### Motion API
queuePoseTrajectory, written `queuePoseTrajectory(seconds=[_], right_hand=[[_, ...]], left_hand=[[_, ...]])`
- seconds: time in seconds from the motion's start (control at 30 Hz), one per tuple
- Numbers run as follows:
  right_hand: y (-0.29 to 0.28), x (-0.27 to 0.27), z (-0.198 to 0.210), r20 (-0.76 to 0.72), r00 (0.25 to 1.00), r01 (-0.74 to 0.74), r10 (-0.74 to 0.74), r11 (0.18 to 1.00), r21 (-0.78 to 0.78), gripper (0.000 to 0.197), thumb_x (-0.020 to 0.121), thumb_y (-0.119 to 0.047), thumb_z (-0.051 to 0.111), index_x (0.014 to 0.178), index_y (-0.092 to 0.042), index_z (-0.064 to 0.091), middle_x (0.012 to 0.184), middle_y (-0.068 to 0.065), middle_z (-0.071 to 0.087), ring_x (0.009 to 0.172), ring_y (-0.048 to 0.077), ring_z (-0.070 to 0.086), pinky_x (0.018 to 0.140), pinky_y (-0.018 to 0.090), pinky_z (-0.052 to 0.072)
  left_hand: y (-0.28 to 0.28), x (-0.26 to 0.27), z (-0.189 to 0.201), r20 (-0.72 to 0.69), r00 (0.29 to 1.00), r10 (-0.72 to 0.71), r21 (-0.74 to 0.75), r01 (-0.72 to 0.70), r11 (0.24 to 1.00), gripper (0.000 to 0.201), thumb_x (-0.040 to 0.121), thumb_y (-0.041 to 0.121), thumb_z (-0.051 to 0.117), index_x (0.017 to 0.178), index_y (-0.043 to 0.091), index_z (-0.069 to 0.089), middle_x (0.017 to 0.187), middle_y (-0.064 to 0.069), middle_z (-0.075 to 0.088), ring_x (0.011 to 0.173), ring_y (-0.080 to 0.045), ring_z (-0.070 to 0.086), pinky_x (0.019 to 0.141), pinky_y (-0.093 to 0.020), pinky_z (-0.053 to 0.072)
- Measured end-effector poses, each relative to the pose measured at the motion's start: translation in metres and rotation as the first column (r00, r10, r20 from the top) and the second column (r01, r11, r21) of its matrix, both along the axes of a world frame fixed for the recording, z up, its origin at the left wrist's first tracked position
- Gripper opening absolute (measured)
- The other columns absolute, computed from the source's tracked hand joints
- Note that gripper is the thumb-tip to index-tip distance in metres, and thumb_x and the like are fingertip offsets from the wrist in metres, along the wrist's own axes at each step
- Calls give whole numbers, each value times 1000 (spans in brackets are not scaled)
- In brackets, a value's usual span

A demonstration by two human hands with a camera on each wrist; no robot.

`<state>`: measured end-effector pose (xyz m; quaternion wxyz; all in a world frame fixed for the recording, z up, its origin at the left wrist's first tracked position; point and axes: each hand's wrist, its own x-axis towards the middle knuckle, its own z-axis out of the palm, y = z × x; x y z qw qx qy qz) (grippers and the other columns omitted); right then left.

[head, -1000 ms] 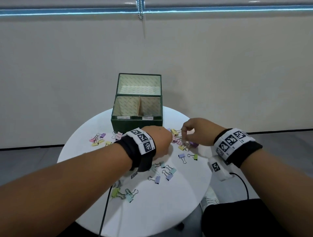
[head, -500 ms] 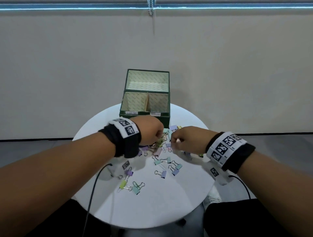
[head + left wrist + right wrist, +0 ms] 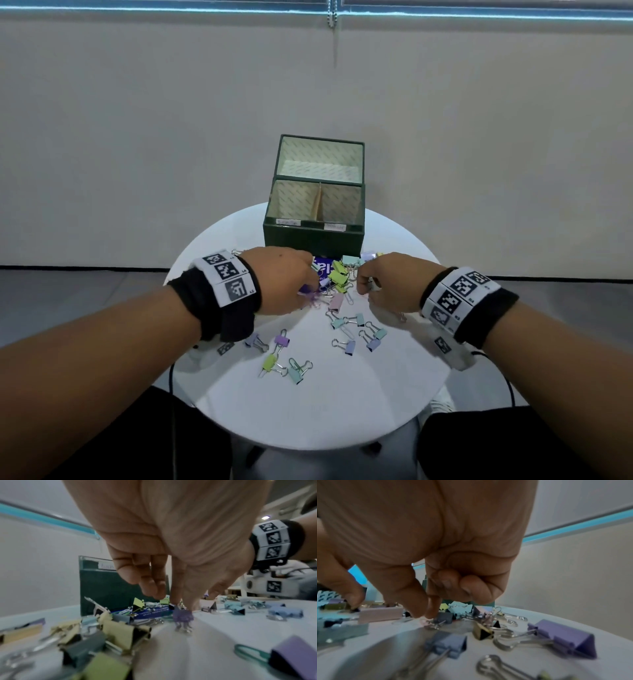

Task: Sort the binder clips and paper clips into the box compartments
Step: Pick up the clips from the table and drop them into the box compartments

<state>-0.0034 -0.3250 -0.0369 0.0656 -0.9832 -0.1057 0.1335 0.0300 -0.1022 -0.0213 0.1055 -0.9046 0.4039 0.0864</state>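
Note:
A green box (image 3: pixel 313 240) with three open compartments stands at the back of the round white table (image 3: pixel 325 411). Pastel binder clips (image 3: pixel 337 275) lie piled before it. My left hand (image 3: pixel 308 286) is over the pile's left side. In the left wrist view my left hand (image 3: pixel 178 601) pinches the wire handle of a small purple binder clip (image 3: pixel 182 615) that stands on the table. My right hand (image 3: pixel 366 286) is on the pile's right. Its index and middle fingertips (image 3: pixel 426 613) touch a small pink clip (image 3: pixel 426 622), with the thumb apart.
More binder clips lie scattered nearer me (image 3: pixel 356 329) and at the front left (image 3: pixel 281 359). A blue printed packet (image 3: pixel 323 269) lies under the pile against the box. A large purple clip (image 3: pixel 561 635) lies right of my right hand. Cables hang off the table's edge.
Both hands have closed in on the pile in front of the box. The left hand has come down onto the purple clip. The head view has shifted, so the box sits more central.

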Motion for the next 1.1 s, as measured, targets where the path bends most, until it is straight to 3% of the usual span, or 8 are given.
queuePoseTrajectory(seconds=[0.17,0.53,0.73,0.8,0.87,0.9,1.0,1.1], right_hand=[[1,3,-2,44,999,-11,12,1000,-29,7,87,-24,63,92,-29,63,89,-11,52,86,16,53,67,25,38],[23,13,-3,-82,992,83,-96,986,-146,15,61,-7,61,69,-13,72,66,-1,69,62,18,65,49,19,45],[22,14,24,-58,992,118,-116,993,32,15,94,-17,48,82,-11,54,72,1,50,66,16,48,57,21,36],[13,14,31,-273,933,353,-236,754,554,13,87,-8,42,76,-13,47,62,3,41,50,14,35,45,23,25],[7,12,35,-541,819,569,-189,159,807,17,78,-4,35,77,-13,49,59,2,37,44,13,28,40,19,18],[5,13,36,-582,802,589,-135,13,808,23,76,-2,32,81,-12,52,59,1,37,44,12,28,38,17,18],[6,13,38,-595,800,595,-75,-20,803,29,76,-1,31,86,-8,57,62,4,45,48,13,38,34,17,28],[13,14,33,-549,820,572,-161,241,784,14,83,-8,41,77,-10,54,64,4,46,48,14,36,41,20,27]], left_hand=[[2,8,-1,10,988,152,24,-152,988,11,93,32,56,83,30,59,91,7,52,81,-14,54,66,-27,43],[2,16,-2,-73,986,149,-114,-156,981,19,90,45,61,100,32,71,94,9,59,84,-13,58,73,-27,50],[3,11,0,-50,985,163,-44,-165,985,25,86,49,64,75,26,66,78,7,64,72,-13,58,61,-23,42],[7,7,-1,-85,984,159,-3,-160,987,24,85,48,64,81,25,72,78,8,67,74,-13,61,63,-22,43],[9,2,-4,-102,985,139,4,-139,990,21,83,47,68,89,28,73,85,10,68,80,-13,63,65,-24,44],[8,0,-5,-101,988,119,3,-119,993,19,84,45,68,93,29,73,89,11,67,83,-13,62,66,-25,45],[6,-4,-6,-82,996,32,9,-31,999,12,86,37,66,94,29,71,97,10,64,89,-15,61,74,-29,52],[8,-8,-6,-64,997,-32,36,34,999,7,88,28,62,91,28,68,97,8,62,88,-17,60,79,-35,56]])
